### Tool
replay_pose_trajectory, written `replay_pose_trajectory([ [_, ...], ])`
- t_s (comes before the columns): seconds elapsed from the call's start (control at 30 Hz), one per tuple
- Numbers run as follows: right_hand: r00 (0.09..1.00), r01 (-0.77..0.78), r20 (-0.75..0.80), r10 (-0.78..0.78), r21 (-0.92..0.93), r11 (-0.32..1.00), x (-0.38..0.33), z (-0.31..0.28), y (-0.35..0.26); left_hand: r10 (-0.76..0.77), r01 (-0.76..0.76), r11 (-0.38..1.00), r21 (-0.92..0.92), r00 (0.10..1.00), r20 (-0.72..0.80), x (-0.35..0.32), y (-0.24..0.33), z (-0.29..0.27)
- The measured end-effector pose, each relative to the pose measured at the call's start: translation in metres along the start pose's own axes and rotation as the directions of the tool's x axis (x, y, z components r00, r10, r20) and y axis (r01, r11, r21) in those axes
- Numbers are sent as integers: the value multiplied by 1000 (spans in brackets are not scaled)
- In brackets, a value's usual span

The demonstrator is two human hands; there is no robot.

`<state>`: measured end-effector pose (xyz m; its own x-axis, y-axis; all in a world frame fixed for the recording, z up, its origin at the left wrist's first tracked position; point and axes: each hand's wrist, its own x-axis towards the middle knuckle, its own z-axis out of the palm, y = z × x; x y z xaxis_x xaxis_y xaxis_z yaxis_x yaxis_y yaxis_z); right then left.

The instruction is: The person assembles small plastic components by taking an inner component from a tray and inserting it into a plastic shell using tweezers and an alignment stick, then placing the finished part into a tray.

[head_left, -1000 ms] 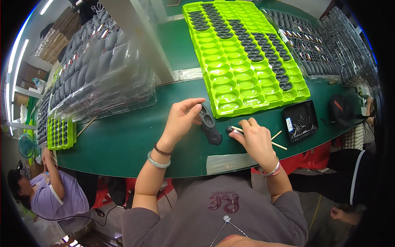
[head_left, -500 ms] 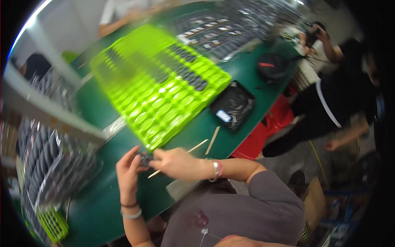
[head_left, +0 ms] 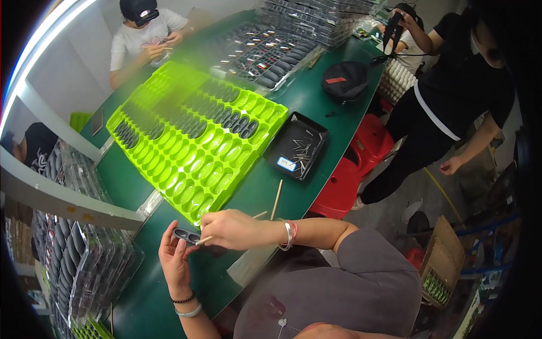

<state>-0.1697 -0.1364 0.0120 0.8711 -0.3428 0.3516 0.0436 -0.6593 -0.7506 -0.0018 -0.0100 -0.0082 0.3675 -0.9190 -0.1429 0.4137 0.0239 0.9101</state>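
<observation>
My left hand (head_left: 176, 265) pinches a small dark grey oval shell (head_left: 185, 235) at its edge, with its hollow side facing up. A thin pale wooden stick (head_left: 204, 240) is gripped in my right hand (head_left: 234, 229). The stick's tip is against or just over the right end of the shell; contact is hard to tell. Its other end shows beyond my knuckles. Ahead of both hands lies a bright green tray (head_left: 212, 212) with rows of oval pockets, several of them filled with dark oval parts (head_left: 240, 124).
A black bin (head_left: 276, 141) of small metallic pieces sits right of the tray, near a loose wooden stick (head_left: 276, 199). Clear trays of grey parts (head_left: 76, 248) are stacked at left. A black pouch (head_left: 344, 81) lies farther off. Other people sit across and stand at right, beside red stools (head_left: 339, 189).
The view has shifted and sharpened. In my left hand the shell now lies with its hollow face showing, and the stick in my right hand has come to its right end.
</observation>
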Motion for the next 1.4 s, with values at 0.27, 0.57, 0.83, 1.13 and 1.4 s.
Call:
replay_pose_trajectory([
  [0.27, 970, -200, 29, 241, 658, 726, 21, -23, 6, 8, -5, 999, -42, 997, 78, -9, 5, 4],
  [0.57, 844, -434, 244, 477, 833, 343, 26, -19, 0, 138, -156, 986, 60, 962, 234, -13, 12, 16],
  [0.83, 843, -491, 253, 475, 722, 488, 27, -5, -2, 153, -177, 982, 74, 956, 250, -15, 13, 14],
  [1.13, 889, -440, 172, 424, 578, 688, 23, -8, -18, 19, 12, 985, -174, 984, 176, -14, 10, 8],
  [1.4, 974, -191, -84, 212, 207, 959, 19, -3, -25, -8, 80, 961, -265, 965, 262, -13, 5, 3],
])
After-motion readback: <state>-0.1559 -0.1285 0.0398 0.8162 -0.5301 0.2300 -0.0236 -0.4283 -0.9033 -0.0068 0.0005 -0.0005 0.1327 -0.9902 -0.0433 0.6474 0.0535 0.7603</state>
